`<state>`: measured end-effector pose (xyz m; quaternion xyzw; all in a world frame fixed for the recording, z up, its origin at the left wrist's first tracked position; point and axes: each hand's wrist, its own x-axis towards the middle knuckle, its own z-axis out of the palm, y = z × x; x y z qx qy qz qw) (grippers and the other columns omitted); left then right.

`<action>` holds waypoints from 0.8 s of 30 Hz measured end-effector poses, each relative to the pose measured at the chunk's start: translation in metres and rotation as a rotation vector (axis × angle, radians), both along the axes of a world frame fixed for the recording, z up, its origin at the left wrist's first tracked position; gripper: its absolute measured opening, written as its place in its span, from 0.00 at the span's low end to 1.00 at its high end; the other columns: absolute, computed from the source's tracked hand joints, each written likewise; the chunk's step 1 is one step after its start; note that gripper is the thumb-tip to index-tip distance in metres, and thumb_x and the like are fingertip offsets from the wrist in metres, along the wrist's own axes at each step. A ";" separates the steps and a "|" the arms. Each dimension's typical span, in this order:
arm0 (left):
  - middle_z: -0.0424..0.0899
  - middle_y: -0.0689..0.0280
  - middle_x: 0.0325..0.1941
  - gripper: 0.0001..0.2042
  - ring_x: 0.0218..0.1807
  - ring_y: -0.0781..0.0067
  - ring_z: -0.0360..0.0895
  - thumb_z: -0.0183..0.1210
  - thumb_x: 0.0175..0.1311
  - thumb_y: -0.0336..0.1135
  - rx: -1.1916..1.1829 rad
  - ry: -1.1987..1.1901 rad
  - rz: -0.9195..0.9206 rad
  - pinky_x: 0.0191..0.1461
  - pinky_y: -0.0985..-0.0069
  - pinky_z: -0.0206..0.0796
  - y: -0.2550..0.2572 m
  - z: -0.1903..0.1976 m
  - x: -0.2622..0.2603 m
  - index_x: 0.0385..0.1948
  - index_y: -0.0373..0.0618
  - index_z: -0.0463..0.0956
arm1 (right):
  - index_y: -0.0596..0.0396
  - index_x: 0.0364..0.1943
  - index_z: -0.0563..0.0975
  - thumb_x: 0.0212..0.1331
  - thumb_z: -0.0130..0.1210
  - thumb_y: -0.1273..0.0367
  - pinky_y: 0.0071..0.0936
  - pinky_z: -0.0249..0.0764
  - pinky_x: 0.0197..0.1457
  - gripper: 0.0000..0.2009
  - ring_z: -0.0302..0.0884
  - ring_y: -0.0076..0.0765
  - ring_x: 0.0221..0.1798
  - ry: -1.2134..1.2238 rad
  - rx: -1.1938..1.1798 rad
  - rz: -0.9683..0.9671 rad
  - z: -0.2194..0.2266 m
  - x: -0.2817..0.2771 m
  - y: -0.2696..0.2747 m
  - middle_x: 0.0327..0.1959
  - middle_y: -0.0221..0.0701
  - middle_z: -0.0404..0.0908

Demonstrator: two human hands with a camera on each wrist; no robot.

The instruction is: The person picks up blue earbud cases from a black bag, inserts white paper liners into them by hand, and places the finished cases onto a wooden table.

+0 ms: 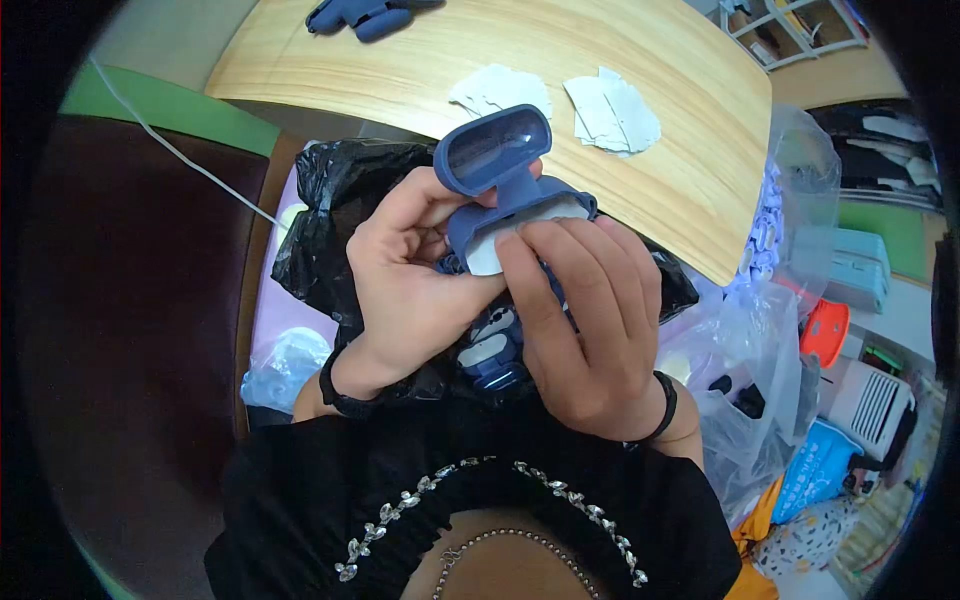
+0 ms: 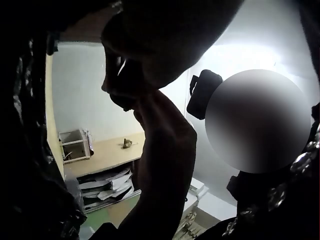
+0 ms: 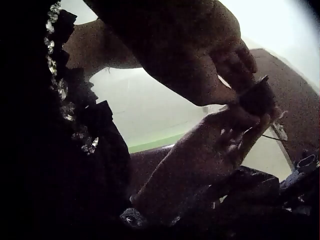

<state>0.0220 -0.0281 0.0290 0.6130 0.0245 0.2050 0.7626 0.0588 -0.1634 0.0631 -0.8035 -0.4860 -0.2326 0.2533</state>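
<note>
In the head view my left hand [image 1: 410,270] grips a dark blue earbud-case cover [image 1: 515,185] from the left side. Its lid [image 1: 497,148] stands flipped up, away from me, showing a hollow inside. A thin white paper-like piece [image 1: 484,256] sits in the mouth of the lower half and sticks out at the left. My right hand [image 1: 595,320] pinches this piece at the opening, its fingers covering part of it. Below the hands, several more blue covers [image 1: 490,350] lie in a black plastic bag [image 1: 335,225]. Both wrist views are dark, with the held cover [image 3: 257,97] in silhouette.
On the wooden table [image 1: 660,190] lie two stacks of white pieces [image 1: 505,92] and several dark blue covers [image 1: 372,18] at the far left. A clear plastic bag [image 1: 740,400] stands at the right. A brown chair [image 1: 150,330] is at the left, with a white cable [image 1: 180,150] across it.
</note>
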 end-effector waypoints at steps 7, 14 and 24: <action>0.80 0.54 0.48 0.20 0.51 0.72 0.76 0.62 0.46 0.15 0.003 0.016 0.105 0.55 0.77 0.69 -0.002 -0.005 0.005 0.44 0.32 0.71 | 0.68 0.38 0.76 0.40 0.53 0.72 0.42 0.70 0.56 0.17 0.74 0.45 0.46 0.019 0.017 0.013 -0.015 0.003 0.009 0.40 0.43 0.75; 0.78 0.53 0.50 0.22 0.54 0.69 0.75 0.61 0.47 0.14 -0.019 0.020 0.114 0.58 0.74 0.67 0.001 -0.018 0.007 0.47 0.32 0.70 | 0.67 0.41 0.74 0.43 0.50 0.72 0.45 0.65 0.61 0.18 0.72 0.49 0.51 0.072 -0.031 -0.045 -0.026 -0.004 0.014 0.44 0.45 0.73; 0.80 0.59 0.46 0.21 0.49 0.75 0.76 0.62 0.46 0.15 0.019 0.107 0.187 0.52 0.80 0.68 0.017 -0.032 0.001 0.46 0.32 0.71 | 0.60 0.45 0.77 0.47 0.50 0.83 0.47 0.63 0.62 0.18 0.75 0.45 0.52 0.574 0.094 0.263 -0.017 0.025 0.007 0.44 0.40 0.78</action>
